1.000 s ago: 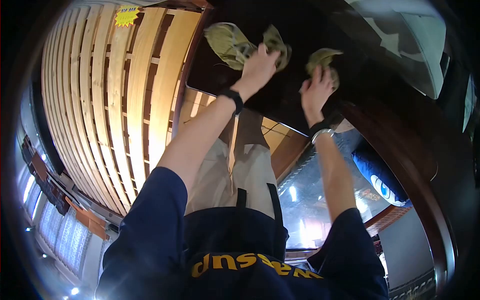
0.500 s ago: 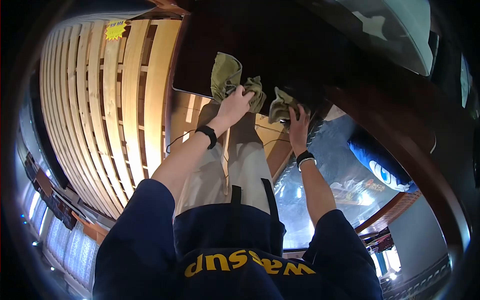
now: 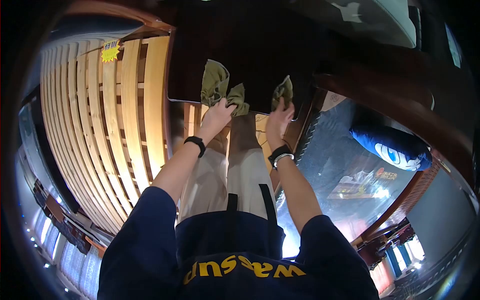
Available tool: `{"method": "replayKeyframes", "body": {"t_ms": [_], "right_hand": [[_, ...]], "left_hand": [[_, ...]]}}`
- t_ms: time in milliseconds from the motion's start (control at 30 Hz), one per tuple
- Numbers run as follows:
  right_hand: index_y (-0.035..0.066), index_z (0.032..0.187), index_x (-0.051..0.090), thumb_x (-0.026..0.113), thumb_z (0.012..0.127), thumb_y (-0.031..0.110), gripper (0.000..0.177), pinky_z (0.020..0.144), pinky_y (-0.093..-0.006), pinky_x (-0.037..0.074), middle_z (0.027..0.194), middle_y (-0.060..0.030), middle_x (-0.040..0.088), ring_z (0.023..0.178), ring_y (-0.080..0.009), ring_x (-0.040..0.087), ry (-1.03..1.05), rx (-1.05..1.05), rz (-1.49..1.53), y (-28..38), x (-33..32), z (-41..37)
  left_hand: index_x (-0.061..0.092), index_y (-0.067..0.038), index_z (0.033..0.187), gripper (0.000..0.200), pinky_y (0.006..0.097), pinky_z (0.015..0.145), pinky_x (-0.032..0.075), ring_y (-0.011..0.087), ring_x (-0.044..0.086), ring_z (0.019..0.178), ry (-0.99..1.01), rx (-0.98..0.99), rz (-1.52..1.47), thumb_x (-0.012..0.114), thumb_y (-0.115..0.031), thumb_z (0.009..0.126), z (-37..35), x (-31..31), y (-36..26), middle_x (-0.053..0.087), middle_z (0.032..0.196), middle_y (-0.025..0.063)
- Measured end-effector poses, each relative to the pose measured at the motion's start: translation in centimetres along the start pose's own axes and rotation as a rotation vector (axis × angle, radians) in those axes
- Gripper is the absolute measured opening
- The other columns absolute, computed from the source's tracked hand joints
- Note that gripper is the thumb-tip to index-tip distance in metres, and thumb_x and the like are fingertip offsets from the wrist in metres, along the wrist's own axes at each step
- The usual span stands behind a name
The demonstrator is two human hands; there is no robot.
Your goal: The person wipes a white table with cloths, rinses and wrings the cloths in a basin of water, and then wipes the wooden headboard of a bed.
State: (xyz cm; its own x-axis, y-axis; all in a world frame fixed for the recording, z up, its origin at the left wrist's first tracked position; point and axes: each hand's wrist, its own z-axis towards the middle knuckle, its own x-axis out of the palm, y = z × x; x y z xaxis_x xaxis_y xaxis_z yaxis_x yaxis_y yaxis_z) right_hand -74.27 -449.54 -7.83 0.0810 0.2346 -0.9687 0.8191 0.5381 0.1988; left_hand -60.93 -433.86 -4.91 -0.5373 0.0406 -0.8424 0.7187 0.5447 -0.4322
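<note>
My left hand (image 3: 218, 117) grips an olive-green cloth (image 3: 215, 80), bunched so that one flap stands up and another part spreads to the right of the fingers. A second olive-green cloth (image 3: 283, 91) is pinched in my right hand (image 3: 281, 120), its folded tip pointing up. Both cloths lie against the near edge of a dark, smooth surface (image 3: 240, 50). My fingertips are partly hidden by the fabric. Each wrist wears a black band, and the right one also has a light bracelet.
A slatted wooden bed base (image 3: 131, 115) with a yellow starburst tag (image 3: 110, 51) stands at left. At right are a plastic-wrapped mattress (image 3: 325, 165), a blue cushion (image 3: 392, 149) and a dark red-brown wooden rail (image 3: 400, 112). A pale upholstered piece (image 3: 385, 20) is at upper right.
Both hands have shifted left in the view and slightly lower, still holding the cloths. The right cloth now stands more upright and narrower. The view itself has also shifted a little.
</note>
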Motion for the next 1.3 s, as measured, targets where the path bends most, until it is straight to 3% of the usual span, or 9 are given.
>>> {"method": "replayKeyframes", "body": {"t_ms": [200,333,467,700,733,800,900,1133,1300], "right_hand": [[0.006,0.104,0.054,0.053,0.072,0.004,0.033,0.087,-0.0408,0.04,0.112,-0.0172,0.045,0.1,-0.0368,0.044,0.143,-0.412,0.259,10.1,1.2,-4.2],[0.001,0.081,0.058,0.055,0.066,0.008,0.016,0.074,-0.0453,0.045,0.086,-0.0237,0.058,0.085,-0.0393,0.055,0.587,-0.298,0.626,13.2,2.3,-8.0],[-0.001,0.078,0.058,0.051,0.07,0.008,0.014,0.071,-0.0463,0.046,0.082,-0.0239,0.059,0.079,-0.0409,0.056,0.416,-0.315,0.829,10.7,-6.1,-10.9],[0.004,0.095,0.063,0.049,0.074,0.032,0.037,0.073,-0.0418,0.047,0.091,-0.0209,0.062,0.084,-0.0351,0.06,0.481,0.28,0.541,-2.9,-16.8,-16.4],[0.003,0.094,0.062,0.051,0.073,0.025,0.032,0.067,-0.0421,0.048,0.086,-0.0224,0.062,0.082,-0.036,0.061,0.361,0.071,0.285,-5.6,-17.3,-17.9],[0.003,0.095,0.063,0.051,0.078,0.037,0.04,0.074,-0.0398,0.047,0.089,-0.0192,0.064,0.088,-0.0322,0.061,0.355,0.656,0.716,-6.6,-22.9,-20.9],[-0.001,0.092,0.064,0.05,0.078,0.04,0.046,0.077,-0.0377,0.046,0.092,-0.0201,0.064,0.091,-0.0322,0.061,0.253,0.758,0.567,-12.2,-22.9,-24.7],[0.003,0.087,0.065,0.054,0.077,0.04,0.04,0.07,-0.0381,0.047,0.084,-0.0185,0.064,0.082,-0.03,0.063,0.099,0.67,0.446,-21.3,-20.7,-27.4],[0.002,0.088,0.064,0.054,0.079,0.038,0.038,0.065,-0.0391,0.046,0.074,-0.0194,0.062,0.073,-0.0332,0.062,-0.266,0.559,0.583,-17.4,-34.4,-20.2]], "left_hand": [[0.055,-0.012,0.108,0.035,0.0394,0.069,0.049,0.0316,0.055,0.088,0.033,-0.21,-0.07,0.058,-0.016,0.073,-6.5,-3.4,2.4,0.049,0.095,0.0147],[0.051,-0.008,0.116,0.044,0.0421,0.076,0.047,0.0353,0.054,0.094,-0.116,-0.547,-0.243,0.055,-0.029,0.077,-11.2,-7.0,1.8,0.051,0.109,0.0196],[0.052,-0.005,0.116,0.049,0.0405,0.083,0.045,0.0367,0.053,0.1,-0.082,-0.543,-0.331,0.059,-0.03,0.076,-13.8,-9.1,1.7,0.052,0.112,0.0214],[0.056,-0.006,0.111,0.049,0.0376,0.083,0.046,0.0331,0.058,0.097,0.211,-0.355,-0.542,0.059,-0.035,0.072,-16.6,-15.6,-2.4,0.061,0.101,0.0192],[0.056,-0.006,0.11,0.049,0.0376,0.082,0.046,0.0328,0.058,0.096,0.18,-0.285,-0.533,0.059,-0.036,0.072,-16.7,-15.8,-2.9,0.061,0.101,0.0191],[0.056,-0.005,0.109,0.049,0.0375,0.081,0.046,0.0325,0.058,0.096,0.15,-0.196,-0.511,0.059,-0.036,0.071,-16.7,-17.2,-4.5,0.061,0.1,0.0191],[0.056,-0.005,0.108,0.048,0.0383,0.079,0.046,0.0331,0.058,0.094,0.185,-0.094,-0.451,0.061,-0.036,0.072,-15.6,-20.8,-8.2,0.06,0.1,0.0179],[0.055,-0.003,0.087,0.028,0.0365,0.058,0.048,0.0322,0.057,0.07,-0.484,0.754,-0.311,0.068,-0.015,0.065,-10.4,-34.3,-20.9,0.051,0.083,0.0151],[0.053,-0.003,0.093,0.031,0.0391,0.064,0.047,0.0326,0.054,0.079,-0.789,0.968,-0.214,0.068,-0.014,0.068,-4.9,-42.8,-31.0,0.048,0.09,0.0145]]}}
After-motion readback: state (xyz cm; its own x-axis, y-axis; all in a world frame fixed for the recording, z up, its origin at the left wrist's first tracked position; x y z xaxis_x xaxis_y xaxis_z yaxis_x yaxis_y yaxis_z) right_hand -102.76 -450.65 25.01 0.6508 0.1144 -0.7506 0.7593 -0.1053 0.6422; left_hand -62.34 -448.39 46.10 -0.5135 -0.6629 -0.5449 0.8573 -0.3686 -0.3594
